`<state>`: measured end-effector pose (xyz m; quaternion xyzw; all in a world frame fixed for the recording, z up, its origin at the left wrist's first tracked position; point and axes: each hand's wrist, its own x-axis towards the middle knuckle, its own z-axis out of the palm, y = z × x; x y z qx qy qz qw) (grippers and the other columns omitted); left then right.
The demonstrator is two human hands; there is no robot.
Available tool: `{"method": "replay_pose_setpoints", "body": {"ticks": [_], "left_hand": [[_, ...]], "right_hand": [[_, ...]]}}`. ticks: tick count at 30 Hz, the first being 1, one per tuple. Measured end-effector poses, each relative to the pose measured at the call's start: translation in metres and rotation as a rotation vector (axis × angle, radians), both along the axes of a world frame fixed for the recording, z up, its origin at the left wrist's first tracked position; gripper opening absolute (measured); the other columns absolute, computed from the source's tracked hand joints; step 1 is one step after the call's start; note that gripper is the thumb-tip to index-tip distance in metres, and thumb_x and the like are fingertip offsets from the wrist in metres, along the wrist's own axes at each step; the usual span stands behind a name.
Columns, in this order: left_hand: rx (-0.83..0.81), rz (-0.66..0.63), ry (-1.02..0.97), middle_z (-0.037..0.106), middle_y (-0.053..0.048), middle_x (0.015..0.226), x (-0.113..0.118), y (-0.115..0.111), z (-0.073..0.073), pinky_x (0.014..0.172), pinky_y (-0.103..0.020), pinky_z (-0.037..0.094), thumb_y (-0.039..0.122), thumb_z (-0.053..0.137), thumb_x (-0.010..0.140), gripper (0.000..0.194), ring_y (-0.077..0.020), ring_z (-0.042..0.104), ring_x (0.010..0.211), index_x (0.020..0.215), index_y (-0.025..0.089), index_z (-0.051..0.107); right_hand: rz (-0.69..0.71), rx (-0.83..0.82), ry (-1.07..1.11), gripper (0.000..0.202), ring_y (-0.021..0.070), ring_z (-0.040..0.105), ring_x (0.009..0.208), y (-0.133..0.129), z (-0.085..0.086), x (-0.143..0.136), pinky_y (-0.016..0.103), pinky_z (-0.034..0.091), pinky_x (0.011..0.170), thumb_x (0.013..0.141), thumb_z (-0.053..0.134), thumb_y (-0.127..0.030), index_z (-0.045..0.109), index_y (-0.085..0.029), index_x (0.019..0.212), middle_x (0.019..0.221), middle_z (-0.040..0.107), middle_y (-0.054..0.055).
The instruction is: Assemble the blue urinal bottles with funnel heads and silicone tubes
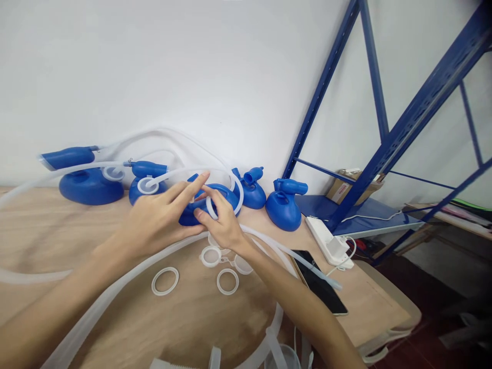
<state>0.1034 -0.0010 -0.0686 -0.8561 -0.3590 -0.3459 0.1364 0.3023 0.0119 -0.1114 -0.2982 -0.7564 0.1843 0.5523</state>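
Presently: Status, Left to Right

At far left, the first bottle (90,187), blue, stands on the desk (31,238) near the wall (115,61). A clear tube (77,167) passes in front of it and reaches the spout of the second bottle (135,190), also blue. Next, the left hand (159,218) is at the middle bottle (227,192). Left grip: forefinger straight, thumb set apart below; whether it is clamped on the bottle cannot be told. Below lies a loose ring (165,281).

The middle bottle is positioned between the two hands, on the desk, partly covered by them. Right hand (226,228): thumb and forefinger are bent around a white curved piece (210,207) against the bottle; whether they are clamped on it cannot be told. Clear lids (211,256) and a second ring (228,282) lie below this hand.

Further right stand the fourth bottle (251,197) and fifth bottle (282,215). A phone (323,289) and a power strip (320,234) lie near the right edge, beside a blue rack (357,179).
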Motion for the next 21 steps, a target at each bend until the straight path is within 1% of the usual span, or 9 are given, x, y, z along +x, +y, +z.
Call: {"method": "replay_pose_setpoints", "body": {"ticks": [3, 6, 7, 9, 11, 13, 16, 19, 21], "left_hand": [[-0.023, 0.031, -0.122, 0.07, -0.008, 0.141, -0.012, 0.001, 0.01, 0.08, -0.04, 0.064, 0.073, 0.074, 0.084, 0.093, -0.0353, 0.076, 0.109, 0.163, 0.037, 0.042], [-0.281, -0.072, -0.254, 0.073, -0.007, 0.135, -0.016, 0.006, 0.012, 0.082, -0.042, 0.067, 0.077, 0.082, 0.071, 0.109, -0.0351, 0.076, 0.108, 0.164, 0.037, 0.04], [-0.356, -0.126, -0.28, 0.073, -0.006, 0.136, -0.013, 0.007, 0.01, 0.082, -0.041, 0.068, 0.076, 0.083, 0.071, 0.107, -0.0346, 0.076, 0.109, 0.162, 0.036, 0.043], [-0.428, -0.236, -0.297, 0.073, -0.005, 0.137, -0.005, 0.007, 0.008, 0.085, -0.04, 0.068, 0.069, 0.081, 0.077, 0.089, -0.0331, 0.075, 0.113, 0.154, 0.035, 0.053], [-0.42, -0.311, -0.284, 0.075, -0.003, 0.132, 0.004, 0.002, 0.006, 0.088, -0.039, 0.067, 0.06, 0.078, 0.083, 0.067, -0.031, 0.075, 0.111, 0.143, 0.033, 0.064], [-0.399, -0.336, -0.272, 0.078, -0.001, 0.122, 0.009, -0.003, 0.008, 0.083, -0.037, 0.066, 0.053, 0.076, 0.085, 0.054, -0.0287, 0.076, 0.103, 0.134, 0.031, 0.069], [-0.307, -0.344, -0.261, 0.079, -0.001, 0.111, 0.008, -0.008, 0.01, 0.076, -0.034, 0.064, 0.048, 0.077, 0.085, 0.046, -0.0257, 0.076, 0.092, 0.125, 0.028, 0.071], [-0.219, -0.339, -0.22, 0.077, -0.002, 0.11, 0.004, -0.011, 0.012, 0.075, -0.033, 0.062, 0.045, 0.076, 0.086, 0.044, -0.0247, 0.075, 0.093, 0.125, 0.026, 0.07], [-0.218, -0.331, -0.2, 0.077, -0.002, 0.111, 0.002, -0.012, 0.014, 0.076, -0.034, 0.061, 0.046, 0.075, 0.086, 0.044, -0.025, 0.074, 0.094, 0.125, 0.027, 0.069]], "right_hand": [[-0.054, -0.08, 0.212, 0.038, 0.0239, 0.068, 0.112, 0.005, 0.006, 0.007, 0.037, 0.053, 0.103, 0.096, 0.06, -0.045, 0.064, -0.023, 0.127, 0.114, 0.071, 0.005], [-0.052, -0.092, 0.338, 0.037, 0.0236, 0.068, 0.108, 0.006, 0.01, 0.011, 0.035, 0.054, 0.098, 0.093, 0.062, -0.049, 0.066, -0.022, 0.118, 0.112, 0.071, 0.004], [-0.034, -0.075, 0.344, 0.037, 0.0235, 0.068, 0.108, 0.005, 0.011, 0.011, 0.035, 0.054, 0.099, 0.091, 0.065, -0.05, 0.066, -0.023, 0.116, 0.111, 0.071, 0.004], [-0.006, -0.04, 0.338, 0.036, 0.0231, 0.068, 0.106, 0.001, 0.012, 0.011, 0.035, 0.055, 0.099, 0.089, 0.07, -0.049, 0.067, -0.023, 0.112, 0.107, 0.071, 0.004], [0.016, -0.031, 0.337, 0.036, 0.0229, 0.068, 0.104, -0.003, 0.012, 0.009, 0.036, 0.055, 0.098, 0.086, 0.073, -0.05, 0.067, -0.023, 0.11, 0.106, 0.071, 0.003], [0.032, -0.04, 0.353, 0.038, 0.0229, 0.068, 0.104, -0.005, 0.011, 0.007, 0.037, 0.056, 0.099, 0.084, 0.075, -0.051, 0.067, -0.023, 0.11, 0.106, 0.07, 0.003], [0.035, -0.047, 0.394, 0.043, 0.0234, 0.068, 0.101, -0.006, 0.008, 0.003, 0.039, 0.056, 0.1, 0.082, 0.075, -0.054, 0.068, -0.024, 0.112, 0.107, 0.07, 0.004], [0.023, -0.034, 0.407, 0.05, 0.0258, 0.068, 0.102, -0.006, 0.006, 0.002, 0.042, 0.056, 0.099, 0.08, 0.073, -0.062, 0.067, -0.023, 0.111, 0.107, 0.07, 0.006], [0.021, -0.016, 0.392, 0.053, 0.0276, 0.069, 0.104, -0.006, 0.006, 0.004, 0.043, 0.056, 0.099, 0.079, 0.073, -0.066, 0.067, -0.023, 0.11, 0.108, 0.071, 0.007]]}}
